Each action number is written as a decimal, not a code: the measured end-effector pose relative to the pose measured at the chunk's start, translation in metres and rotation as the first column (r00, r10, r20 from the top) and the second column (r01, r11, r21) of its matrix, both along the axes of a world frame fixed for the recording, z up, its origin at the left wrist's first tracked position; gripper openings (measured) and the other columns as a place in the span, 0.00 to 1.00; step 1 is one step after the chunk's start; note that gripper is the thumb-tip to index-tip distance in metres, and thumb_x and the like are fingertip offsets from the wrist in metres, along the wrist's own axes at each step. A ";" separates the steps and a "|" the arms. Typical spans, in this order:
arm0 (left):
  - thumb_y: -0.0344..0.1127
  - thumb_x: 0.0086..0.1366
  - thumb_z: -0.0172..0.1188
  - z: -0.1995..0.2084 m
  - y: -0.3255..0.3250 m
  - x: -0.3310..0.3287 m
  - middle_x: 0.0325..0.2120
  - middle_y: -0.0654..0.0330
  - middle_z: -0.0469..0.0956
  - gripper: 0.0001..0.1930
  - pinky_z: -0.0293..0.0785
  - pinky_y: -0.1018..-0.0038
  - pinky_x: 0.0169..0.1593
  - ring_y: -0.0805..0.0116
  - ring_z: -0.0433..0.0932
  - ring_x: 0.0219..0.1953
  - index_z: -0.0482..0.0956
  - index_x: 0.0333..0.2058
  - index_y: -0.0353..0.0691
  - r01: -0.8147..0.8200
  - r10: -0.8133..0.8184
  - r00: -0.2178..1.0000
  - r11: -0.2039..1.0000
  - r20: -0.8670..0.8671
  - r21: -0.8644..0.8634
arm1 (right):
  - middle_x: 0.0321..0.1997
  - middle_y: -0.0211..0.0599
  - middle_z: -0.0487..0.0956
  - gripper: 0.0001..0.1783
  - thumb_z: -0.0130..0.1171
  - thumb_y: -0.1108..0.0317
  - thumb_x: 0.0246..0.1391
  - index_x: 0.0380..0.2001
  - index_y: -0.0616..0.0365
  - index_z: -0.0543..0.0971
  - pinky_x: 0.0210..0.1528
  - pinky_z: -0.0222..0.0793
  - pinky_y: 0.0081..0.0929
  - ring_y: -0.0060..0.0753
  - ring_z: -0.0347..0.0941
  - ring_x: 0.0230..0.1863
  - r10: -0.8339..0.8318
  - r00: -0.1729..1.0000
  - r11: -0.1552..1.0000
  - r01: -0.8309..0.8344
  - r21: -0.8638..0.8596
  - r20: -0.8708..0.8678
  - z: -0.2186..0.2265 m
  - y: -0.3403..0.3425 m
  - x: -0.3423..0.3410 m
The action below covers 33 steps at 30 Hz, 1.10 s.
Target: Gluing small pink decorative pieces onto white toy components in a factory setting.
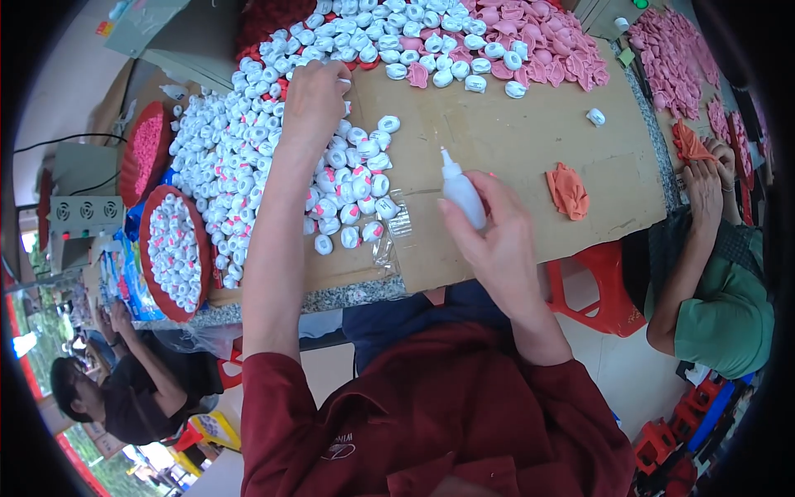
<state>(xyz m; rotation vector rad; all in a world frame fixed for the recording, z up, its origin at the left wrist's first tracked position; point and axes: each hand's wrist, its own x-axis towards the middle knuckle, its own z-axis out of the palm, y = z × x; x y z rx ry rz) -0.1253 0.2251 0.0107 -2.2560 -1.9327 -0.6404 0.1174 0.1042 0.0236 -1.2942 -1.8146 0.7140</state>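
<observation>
Right hand (504,236) gripping white squeeze bottle (464,197) over cardboard (530,132), left hand (313,103) at pile of white pieces (219,149).

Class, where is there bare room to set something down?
Bare cardboard lies between the pink pile and the orange piece, beside one stray white piece, and between the white heap and the bottle. Crowded: around the left hand, amid the white heap.

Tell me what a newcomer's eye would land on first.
Probably the heap of small white pieces across the left side of the table, with the left hand over it. Next, the white squeeze bottle in the right hand, then the pile of pink pieces at the far side.
</observation>
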 end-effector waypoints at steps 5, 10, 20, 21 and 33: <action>0.27 0.54 0.54 0.017 -0.018 0.010 0.29 0.54 0.73 0.04 0.69 0.69 0.36 0.61 0.72 0.32 0.75 0.30 0.36 0.030 -0.015 0.920 0.999 0.393 -0.033 | 0.36 0.34 0.72 0.16 0.51 0.71 0.53 0.44 0.66 0.65 0.35 0.62 0.14 0.17 0.66 0.32 0.015 0.900 0.952 -0.146 -0.269 -0.436 0.003 -0.015 0.023; 0.28 0.59 0.52 0.039 -0.069 0.033 0.34 0.57 0.73 0.06 0.71 0.76 0.37 0.68 0.74 0.35 0.71 0.36 0.34 0.263 0.179 0.250 0.933 0.951 -0.245 | 0.36 0.36 0.73 0.18 0.49 0.71 0.54 0.47 0.65 0.62 0.33 0.62 0.13 0.16 0.65 0.30 -0.024 0.843 0.945 -0.155 -0.286 -0.537 0.006 -0.029 0.032; 0.27 0.61 0.49 0.000 -0.183 0.081 0.40 0.58 0.71 0.17 0.73 0.75 0.44 0.65 0.74 0.42 0.65 0.50 0.35 0.536 0.361 -0.543 0.844 0.759 -0.018 | 0.35 0.37 0.74 0.25 0.66 0.63 0.40 0.39 0.66 0.71 0.36 0.66 0.17 0.22 0.71 0.33 0.030 0.865 0.953 -0.175 -0.246 -0.500 0.007 -0.048 0.053; 0.27 0.61 0.50 0.002 -0.185 0.086 0.39 0.58 0.71 0.16 0.73 0.75 0.44 0.66 0.74 0.41 0.66 0.49 0.35 0.520 0.405 -0.603 0.853 0.687 -0.046 | 0.35 0.37 0.74 0.25 0.66 0.63 0.40 0.39 0.66 0.71 0.36 0.66 0.17 0.22 0.71 0.33 0.031 0.868 0.951 -0.179 -0.252 -0.496 0.007 -0.049 0.053; 0.21 0.58 0.52 0.000 -0.195 0.093 0.42 0.54 0.72 0.13 0.72 0.74 0.46 0.60 0.73 0.45 0.70 0.43 0.36 0.436 0.366 -0.602 0.895 0.709 -0.091 | 0.29 0.39 0.77 0.23 0.67 0.60 0.37 0.33 0.68 0.77 0.35 0.65 0.17 0.25 0.72 0.30 0.000 0.900 0.962 -0.119 -0.246 -0.435 0.011 -0.059 0.053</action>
